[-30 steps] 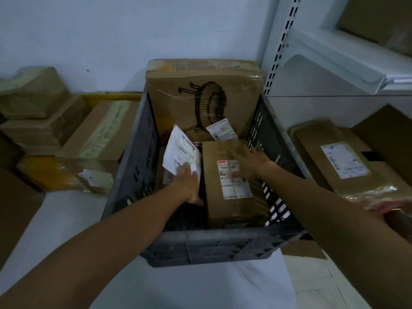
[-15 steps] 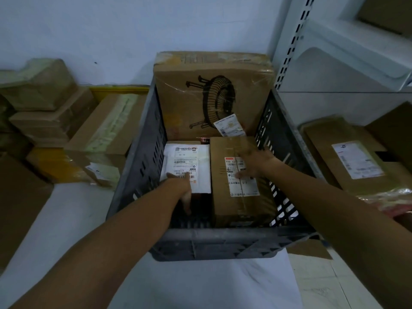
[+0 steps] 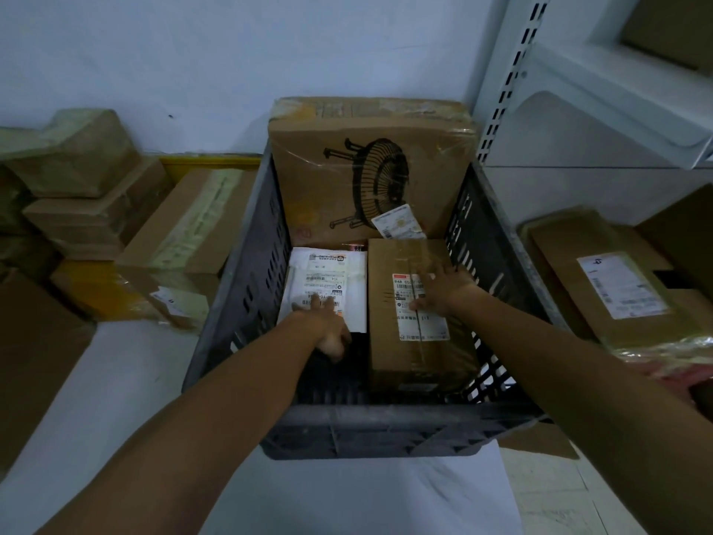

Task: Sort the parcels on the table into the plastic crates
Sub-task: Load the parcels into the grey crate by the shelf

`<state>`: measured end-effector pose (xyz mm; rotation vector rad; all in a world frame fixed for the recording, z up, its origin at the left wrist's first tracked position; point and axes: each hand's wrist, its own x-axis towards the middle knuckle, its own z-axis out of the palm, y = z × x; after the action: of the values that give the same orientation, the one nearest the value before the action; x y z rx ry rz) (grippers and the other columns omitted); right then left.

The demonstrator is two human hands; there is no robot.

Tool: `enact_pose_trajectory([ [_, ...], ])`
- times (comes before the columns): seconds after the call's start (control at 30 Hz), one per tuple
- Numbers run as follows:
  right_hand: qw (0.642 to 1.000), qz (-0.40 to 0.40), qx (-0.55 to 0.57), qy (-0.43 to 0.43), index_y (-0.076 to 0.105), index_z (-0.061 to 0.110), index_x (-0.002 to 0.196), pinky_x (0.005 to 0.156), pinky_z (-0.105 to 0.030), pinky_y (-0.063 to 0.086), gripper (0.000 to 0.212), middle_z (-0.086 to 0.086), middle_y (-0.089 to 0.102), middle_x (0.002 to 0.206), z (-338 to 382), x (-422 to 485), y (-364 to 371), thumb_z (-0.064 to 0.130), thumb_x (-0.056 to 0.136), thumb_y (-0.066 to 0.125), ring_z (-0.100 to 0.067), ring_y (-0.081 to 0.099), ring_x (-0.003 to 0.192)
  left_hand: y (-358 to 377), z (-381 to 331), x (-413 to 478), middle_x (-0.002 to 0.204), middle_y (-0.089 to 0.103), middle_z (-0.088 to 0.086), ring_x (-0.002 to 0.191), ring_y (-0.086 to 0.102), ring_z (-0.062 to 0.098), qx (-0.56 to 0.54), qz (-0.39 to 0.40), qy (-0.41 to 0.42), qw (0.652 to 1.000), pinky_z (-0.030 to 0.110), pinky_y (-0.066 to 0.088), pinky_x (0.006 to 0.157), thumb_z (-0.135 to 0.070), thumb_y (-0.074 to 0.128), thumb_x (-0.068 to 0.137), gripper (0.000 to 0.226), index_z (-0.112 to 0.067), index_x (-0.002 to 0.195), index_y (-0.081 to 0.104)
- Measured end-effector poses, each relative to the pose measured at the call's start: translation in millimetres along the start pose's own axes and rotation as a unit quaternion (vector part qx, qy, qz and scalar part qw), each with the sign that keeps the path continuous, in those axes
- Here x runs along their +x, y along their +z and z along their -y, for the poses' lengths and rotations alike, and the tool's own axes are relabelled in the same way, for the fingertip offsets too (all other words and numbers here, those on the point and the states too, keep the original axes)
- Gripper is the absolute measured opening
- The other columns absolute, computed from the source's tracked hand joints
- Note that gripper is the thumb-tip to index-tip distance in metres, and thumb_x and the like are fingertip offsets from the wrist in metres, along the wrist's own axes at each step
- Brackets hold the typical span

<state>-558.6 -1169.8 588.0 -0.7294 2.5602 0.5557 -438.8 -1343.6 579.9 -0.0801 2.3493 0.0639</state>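
Inside crate [image 3: 370,430], right hand [image 3: 443,288] flat on box [image 3: 418,366], left hand [image 3: 323,327] on white mailer [image 3: 355,289], fingers' grip unclear

Dark grey crate [image 3: 247,272]; brown box [image 3: 339,175] printed with a black, seemingly fan-like drawing; white parcel [image 3: 347,272].

Crate [image 3: 386,418]: matt grey plastic before you.
Fan box [image 3: 316,179]: cardboard under glossy clear film.
Small box [image 3: 389,364]: matt cardboard, paper label [image 3: 424,327].
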Motion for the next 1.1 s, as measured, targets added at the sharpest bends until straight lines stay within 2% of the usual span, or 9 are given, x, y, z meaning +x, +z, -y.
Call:
enact_pose_trajectory([
  [0.13,0.999,-0.022,0.026,-0.014,0.015,0.018,0.15,0.117,-0.049,0.013,0.081,-0.011,0.014,0.158,-2.8,1.4,-0.8,0.063,0.089,0.04,-0.03,0.016,0.144,0.3,-6.4,-6.0,0.156,-0.011,0.015,0.142,0.001,0.041,0.065,0.005,0.018,0.998,0.057,0.018,0.113,-0.024,0.046,0.095,0.056,-0.019,0.147,0.026],
  [0.23,0.998,-0.026,0.043,-0.026,0.029,0.016,0.145,0.113,-0.045,0.025,0.07,-0.009,0.03,0.152,-4.1,2.7,-2.7,0.057,0.091,0.044,-0.029,0.032,0.138,-1.4,-6.1,-8.2,0.153,0.019,0.015,0.132,0.033,0.031,0.006,-0.018,0.044,0.999,0.043,0.033,0.109,-0.023,0.047,0.094,0.053,-0.004,0.142,0.033],
  [0.3,0.998,-0.022,0.057,-0.034,0.04,0.015,0.137,0.105,-0.04,0.035,0.057,-0.007,0.045,0.141,-5.1,2.4,-5.9,0.05,0.092,0.047,-0.026,0.045,0.127,-9.2,-5.6,-13.9,0.148,0.03,0.015,0.126,0.04,0.029,-0.023,-0.067,0.052,0.996,0.04,0.037,0.105,-0.019,0.047,0.092,0.042,0.001,0.13,0.043],
  [0.4,0.998,-0.002,0.057,-0.035,0.045,0.016,0.13,0.098,-0.037,0.04,0.046,-0.005,0.054,0.13,-4.2,-2.0,-10.3,0.043,0.093,0.05,-0.024,0.052,0.118,-22.5,-10.6,-25.7,0.153,0.019,0.019,0.138,0.027,0.032,-0.011,-0.134,0.053,0.99,0.039,0.036,0.105,-0.018,0.045,0.094,0.037,0.007,0.122,0.048],
  [0.53,0.997,-0.005,0.072,-0.036,0.049,0.016,0.127,0.098,-0.039,0.044,0.04,-0.004,0.056,0.125,-1.2,-2.3,-17.7,0.038,0.093,0.051,-0.022,0.054,0.113,-25.7,-15.9,-33.7,0.157,-0.009,0.014,0.14,0.018,0.038,0.025,-0.127,0.04,0.991,0.043,0.033,0.107,-0.022,0.043,0.096,0.045,0.005,0.132,0.042],
  [0.77,0.992,-0.063,0.106,-0.028,0.06,0.014,0.109,0.085,-0.035,0.05,0.025,-0.005,0.061,0.106,-1.2,-2.8,-32.0,0.029,0.096,0.044,-0.021,0.06,0.097,-26.3,-23.1,-35.8,0.156,-0.005,0.02,0.142,0.011,0.038,0.052,-0.11,0.027,0.992,0.043,0.026,0.113,-0.022,0.041,0.097,0.051,0.005,0.14,0.031],
  [0.9,0.972,-0.178,0.149,-0.036,0.052,0.018,0.123,0.083,-0.04,0.052,0.03,-0.01,0.061,0.114,-5.0,-7.2,-46.3,0.025,0.093,0.048,-0.026,0.06,0.097,-29.4,-55.0,-37.3,0.156,-0.004,0.02,0.143,0.01,0.037,0.062,-0.17,0.079,0.98,0.048,0.023,0.114,-0.016,0.048,0.093,0.054,0.006,0.139,0.032],
  [1.0,0.95,-0.251,0.18,-0.053,0.041,0.017,0.139,0.089,-0.043,0.05,0.048,-0.016,0.053,0.13,-8.5,-13.7,-60.5,0.009,0.092,0.043,-0.034,0.056,0.11,-34.9,-87.3,-37.5,0.157,-0.001,0.013,0.138,0.021,0.035,0.04,-0.147,0.089,0.984,0.053,0.026,0.11,-0.022,0.054,0.092,0.073,-0.005,0.149,0.011],
  [1.1,0.951,-0.218,0.194,-0.098,0.038,0.019,0.143,0.094,-0.043,0.047,0.054,-0.018,0.049,0.136,-15.7,-8.4,-56.6,0.006,0.091,0.04,-0.036,0.051,0.117,-42.5,-104.0,-29.9,0.158,-0.012,0.005,0.141,0.014,0.034,0.086,-0.108,0.14,0.98,0.053,0.024,0.112,-0.032,0.051,0.093,0.076,-0.019,0.151,0.003],
])
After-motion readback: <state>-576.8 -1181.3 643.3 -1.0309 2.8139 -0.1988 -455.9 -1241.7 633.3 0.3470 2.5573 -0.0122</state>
